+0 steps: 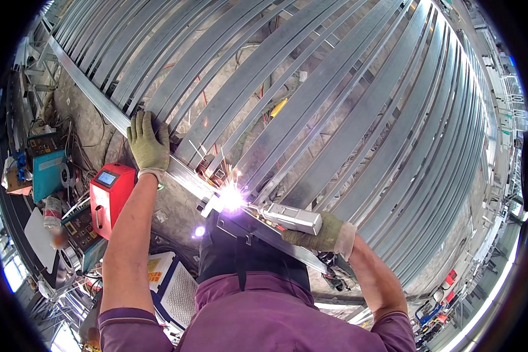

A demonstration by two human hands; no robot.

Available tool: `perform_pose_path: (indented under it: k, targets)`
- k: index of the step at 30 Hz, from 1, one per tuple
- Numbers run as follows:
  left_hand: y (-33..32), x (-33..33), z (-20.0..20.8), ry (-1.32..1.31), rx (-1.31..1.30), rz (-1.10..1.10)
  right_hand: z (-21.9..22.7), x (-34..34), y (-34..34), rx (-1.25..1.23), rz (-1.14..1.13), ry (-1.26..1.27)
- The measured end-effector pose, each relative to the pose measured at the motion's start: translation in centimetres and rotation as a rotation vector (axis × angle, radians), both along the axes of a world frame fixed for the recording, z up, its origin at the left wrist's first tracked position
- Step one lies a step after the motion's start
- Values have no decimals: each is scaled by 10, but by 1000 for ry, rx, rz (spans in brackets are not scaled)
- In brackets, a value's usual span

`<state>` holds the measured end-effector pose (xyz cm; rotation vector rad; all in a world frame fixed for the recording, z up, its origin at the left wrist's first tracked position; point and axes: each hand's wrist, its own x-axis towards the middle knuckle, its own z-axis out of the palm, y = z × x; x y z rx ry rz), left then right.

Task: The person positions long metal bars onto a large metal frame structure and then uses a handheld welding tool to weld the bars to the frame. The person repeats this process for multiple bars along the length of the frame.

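My right hand (325,233), in a greenish work glove, is wrapped round a silver welding gun (292,217). Its tip points left at a glaring white-violet weld spot (231,199) on the near rail, and sparks fly upward from there. The glare hides the joint itself. My left hand (148,142), gloved alike, lies with its fingers stretched out over the rail (188,178) and the slat ends, up and left of the sparks. Long flat metal slats (240,102) run away from this rail, side by side, as one large frame.
On the left stand a red machine (110,196) with a small screen and a teal box (48,175) among tangled cables. A white-and-blue unit (173,287) is beside my body. Beneath the slats lies a yellow object (280,107). Red-and-blue equipment (437,305) sits at lower right.
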<state>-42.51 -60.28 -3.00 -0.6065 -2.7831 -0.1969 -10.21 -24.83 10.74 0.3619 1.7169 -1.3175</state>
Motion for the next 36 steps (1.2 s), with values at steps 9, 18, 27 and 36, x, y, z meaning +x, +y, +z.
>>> perform_pose_path:
  k: [9,18,27,36]
  targets:
    - [1,-1,0,-7,-19,20,2,1,0,34,6,-45]
    - [-2,-2,-1,-6,-10,4,4,3,1,-4,-37,-78]
    - [-3,-2,-1,-15,-11,-1,-17,22,3,-33,-49,-53]
    - [-3,-2,-2,-17,-14,-1,1,13,3,-56,-94,-68]
